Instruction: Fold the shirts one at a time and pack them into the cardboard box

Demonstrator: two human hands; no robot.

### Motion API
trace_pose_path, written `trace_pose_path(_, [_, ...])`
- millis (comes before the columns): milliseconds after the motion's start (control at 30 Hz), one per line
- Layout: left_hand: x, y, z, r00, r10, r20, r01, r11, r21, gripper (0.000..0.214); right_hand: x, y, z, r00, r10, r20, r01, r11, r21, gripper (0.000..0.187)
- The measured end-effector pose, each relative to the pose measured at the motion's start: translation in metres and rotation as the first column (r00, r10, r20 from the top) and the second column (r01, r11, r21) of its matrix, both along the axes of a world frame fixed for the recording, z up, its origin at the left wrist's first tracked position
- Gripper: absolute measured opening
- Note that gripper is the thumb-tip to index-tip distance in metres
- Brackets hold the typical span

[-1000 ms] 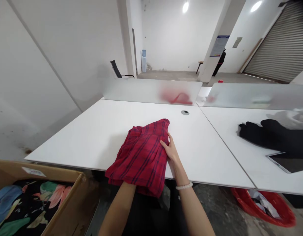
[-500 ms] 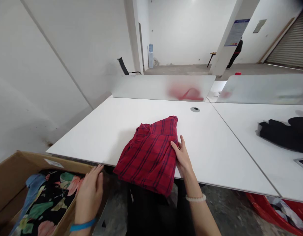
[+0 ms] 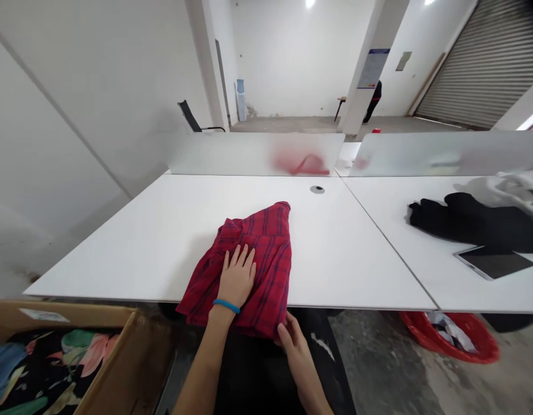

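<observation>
Both hands meet the red plaid shirt (image 3: 257, 253): left hand (image 3: 237, 276) flat atop, right hand (image 3: 294, 343) at its hanging edge.

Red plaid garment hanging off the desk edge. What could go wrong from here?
1. The red plaid garment hangs over the near edge of the table, and only the flat left hand pins it, so it may slide off.
2. The right hand touches the hanging hem. A tug there could pull the bunched folds apart.

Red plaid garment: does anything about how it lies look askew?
The red plaid garment lies rumpled, overhanging the near edge of the table; the left hand presses it, the right hand touches the hanging hem. Nothing spilled.
</observation>
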State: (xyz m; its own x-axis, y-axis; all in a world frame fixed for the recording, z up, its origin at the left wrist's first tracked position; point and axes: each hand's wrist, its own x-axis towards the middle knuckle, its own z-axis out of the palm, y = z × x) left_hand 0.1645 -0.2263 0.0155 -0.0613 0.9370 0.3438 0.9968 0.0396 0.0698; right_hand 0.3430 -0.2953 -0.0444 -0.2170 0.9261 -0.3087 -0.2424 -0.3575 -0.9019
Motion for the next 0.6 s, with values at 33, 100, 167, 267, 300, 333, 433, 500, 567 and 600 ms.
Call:
trace_pose_path(33, [0.001,0.000,-0.004,1.000,-0.001,-0.006,0.001,1.000,0.000,0.043,-0.004,0.004,0.000,0.999,0.032,-0.011,-0.032,0.999,-0.037,0.057])
trace_pose_path(100, [-0.001,-0.001,-0.009,1.000,-0.011,-0.015,0.010,1.000,-0.004,0.044,-0.010,0.010,0.002,0.995,0.097,-0.008,-0.097,0.993,-0.071,0.059])
trace_pose_path(167, [-0.005,-0.004,-0.010,1.000,-0.018,-0.012,0.017,1.000,-0.011,0.045,-0.013,0.014,0.003,0.992,0.127,0.000,-0.127,0.991,-0.046,0.056])
trace_pose_path(267, [-0.016,-0.004,-0.011,0.999,0.018,0.028,-0.018,1.000,-0.006,0.046,-0.008,0.015,0.002,0.996,0.093,-0.007,-0.093,0.995,-0.032,0.051])
trace_pose_path(300, [-0.020,-0.004,-0.012,0.998,0.042,0.049,-0.042,0.999,0.000,0.047,-0.005,0.014,0.000,0.997,0.074,-0.018,-0.075,0.996,-0.042,0.050])
trace_pose_path(333, [-0.024,-0.003,-0.013,0.995,0.065,0.069,-0.066,0.998,0.007,0.048,-0.002,0.012,-0.001,0.998,0.060,-0.032,-0.062,0.996,-0.061,0.049])
trace_pose_path(433, [-0.032,-0.002,-0.017,0.990,0.094,0.108,-0.098,0.995,0.034,0.049,0.005,0.009,-0.004,0.996,0.044,-0.074,-0.053,0.991,-0.121,0.045])
trace_pose_path(500, [-0.033,-0.002,-0.019,0.990,0.086,0.111,-0.093,0.994,0.053,0.048,0.006,0.010,-0.002,0.993,0.064,-0.096,-0.075,0.990,-0.116,0.043])
trace_pose_path(567, [-0.032,-0.002,-0.020,0.991,0.085,0.100,-0.091,0.994,0.062,0.049,0.005,0.012,0.004,0.990,0.091,-0.104,-0.099,0.992,-0.075,0.045])
trace_pose_path(600, [-0.031,-0.002,-0.021,0.992,0.087,0.092,-0.093,0.994,0.062,0.049,0.004,0.013,0.007,0.990,0.102,-0.099,-0.108,0.993,-0.051,0.047])
